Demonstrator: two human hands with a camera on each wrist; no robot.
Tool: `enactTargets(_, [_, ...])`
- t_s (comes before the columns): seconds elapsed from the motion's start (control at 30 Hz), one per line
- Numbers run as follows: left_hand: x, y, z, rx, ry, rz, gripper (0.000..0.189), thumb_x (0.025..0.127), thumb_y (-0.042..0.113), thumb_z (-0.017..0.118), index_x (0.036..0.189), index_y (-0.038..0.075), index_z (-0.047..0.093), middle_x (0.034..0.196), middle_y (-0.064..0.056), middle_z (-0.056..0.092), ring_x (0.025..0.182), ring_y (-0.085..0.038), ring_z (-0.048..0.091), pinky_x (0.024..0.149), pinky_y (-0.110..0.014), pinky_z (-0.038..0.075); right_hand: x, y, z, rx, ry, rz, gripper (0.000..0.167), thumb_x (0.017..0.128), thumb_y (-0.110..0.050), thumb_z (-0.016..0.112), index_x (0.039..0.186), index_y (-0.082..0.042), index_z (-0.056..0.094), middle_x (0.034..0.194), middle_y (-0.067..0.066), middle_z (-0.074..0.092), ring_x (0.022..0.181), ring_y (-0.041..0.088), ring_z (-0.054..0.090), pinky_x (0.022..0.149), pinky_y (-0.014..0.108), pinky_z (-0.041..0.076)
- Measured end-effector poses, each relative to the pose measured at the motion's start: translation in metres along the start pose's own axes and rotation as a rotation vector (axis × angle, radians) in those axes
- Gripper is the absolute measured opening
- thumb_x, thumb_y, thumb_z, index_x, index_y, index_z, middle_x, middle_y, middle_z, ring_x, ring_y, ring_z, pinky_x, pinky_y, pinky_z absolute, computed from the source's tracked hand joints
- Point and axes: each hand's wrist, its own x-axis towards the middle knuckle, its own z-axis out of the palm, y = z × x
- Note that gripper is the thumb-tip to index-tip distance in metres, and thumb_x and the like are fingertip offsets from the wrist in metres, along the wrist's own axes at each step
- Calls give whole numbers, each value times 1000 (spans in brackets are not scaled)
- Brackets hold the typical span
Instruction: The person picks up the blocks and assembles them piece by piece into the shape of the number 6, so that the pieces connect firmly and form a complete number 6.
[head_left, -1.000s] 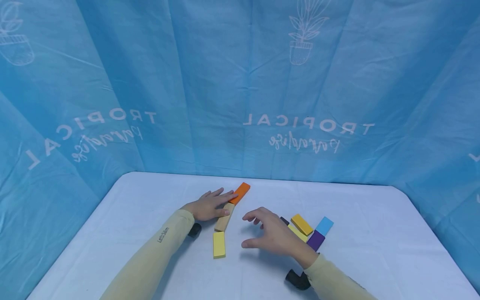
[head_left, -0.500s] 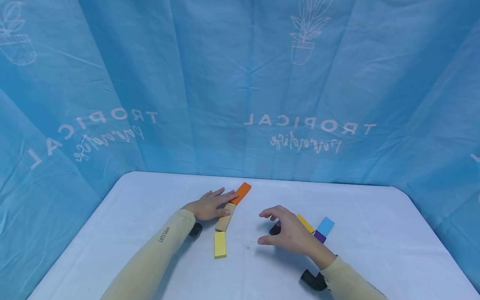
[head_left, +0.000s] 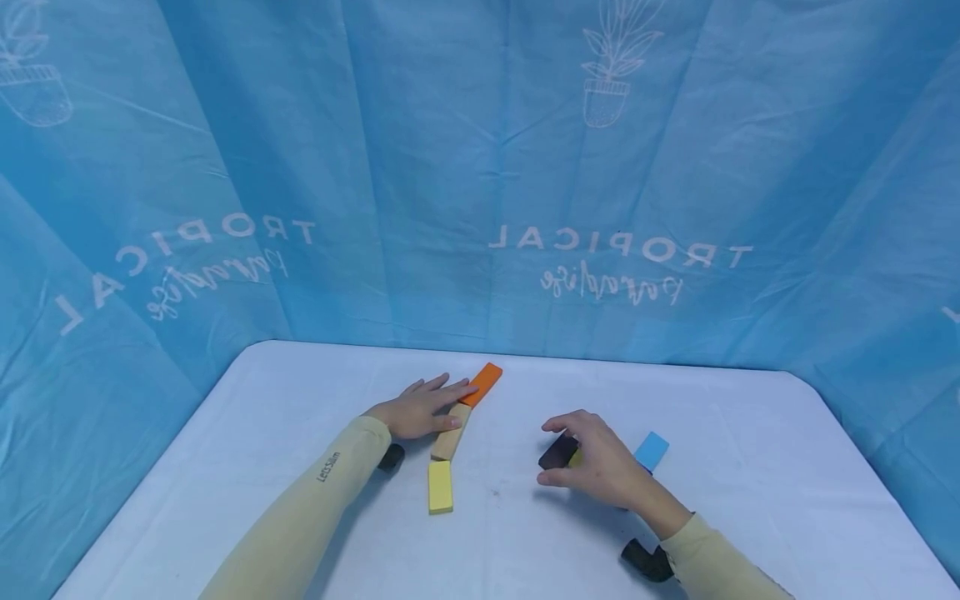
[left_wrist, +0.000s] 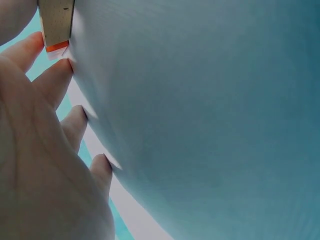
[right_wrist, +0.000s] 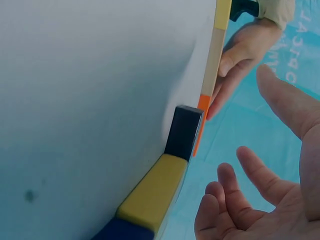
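My left hand [head_left: 412, 415] lies with fingers spread beside a row of blocks, its index finger on the orange block [head_left: 486, 379] and thumb on the plain wooden block [head_left: 447, 444]. A pale yellow block [head_left: 440, 487] ends that row at the near side. Over to the right, my right hand [head_left: 600, 462] hovers with thumb and fingers apart around a black block [head_left: 557, 454]. In the right wrist view, a yellow block [right_wrist: 152, 190] and a dark blue-purple block [right_wrist: 122, 231] follow the black one. Beyond the hand shows a light blue block [head_left: 652, 451]; the hand hides other blocks.
The blocks lie on a white-covered table [head_left: 322, 517], with a blue printed curtain [head_left: 420, 208] behind its far edge. A black curved device [head_left: 647, 561] sits at my right wrist, and another black device [head_left: 392, 458] under the left.
My right hand has moved right, away from the left row and over the right-hand blocks, covering the golden-yellow one. My left hand has stayed on its row.
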Motion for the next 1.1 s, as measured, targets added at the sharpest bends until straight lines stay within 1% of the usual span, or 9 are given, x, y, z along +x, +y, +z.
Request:
enactTargets(0.2, [0, 0, 0, 4, 0, -5, 67, 103, 50, 50, 161, 28, 26, 167, 3, 20, 155, -27, 5, 123, -52, 3, 1, 6, -1, -42, 4, 15, 63, 73, -41, 91, 126, -18, 67, 128, -1, 60, 120, 24, 50, 97, 48, 48])
enactTargets(0.43, [2, -1, 0, 27, -16, -11, 67, 103, 52, 49, 161, 29, 25, 167, 4, 19, 155, -27, 5, 123, -52, 3, 3, 11, -2, -112, -6, 43, 69, 69, -44, 93, 127, -17, 67, 129, 4, 60, 119, 25, 50, 93, 46, 49])
enactTargets(0.63, [1, -1, 0, 27, -13, 6, 68, 103, 52, 49, 161, 28, 25, 167, 3, 20, 155, -28, 5, 123, -53, 4, 4, 14, -4, -174, -7, 19, 70, 67, -42, 93, 127, -15, 67, 125, 5, 63, 110, 22, 52, 89, 43, 49])
enactTargets(0.77, [1, -1, 0, 32, -13, 10, 67, 103, 51, 48, 162, 27, 25, 167, 2, 19, 155, -28, 5, 123, -53, 3, 5, 16, -4, -189, -7, 4, 71, 68, -42, 93, 127, -14, 67, 123, 4, 64, 108, 21, 52, 88, 42, 49])
enactTargets(1.0, [1, -1, 0, 36, -12, 13, 67, 103, 52, 48, 162, 27, 25, 167, 2, 19, 155, -28, 4, 123, -54, 3, 7, 15, -2, -196, -25, 43, 71, 68, -44, 93, 127, -15, 67, 122, 3, 63, 111, 22, 51, 90, 43, 49])
enactTargets(1.1, [0, -1, 0, 31, -12, 14, 67, 103, 51, 48, 161, 26, 25, 167, 2, 20, 155, -28, 5, 123, -54, 3, 7, 14, 0, -208, -28, 48, 70, 68, -43, 93, 127, -14, 68, 122, 4, 63, 112, 23, 51, 91, 44, 49])
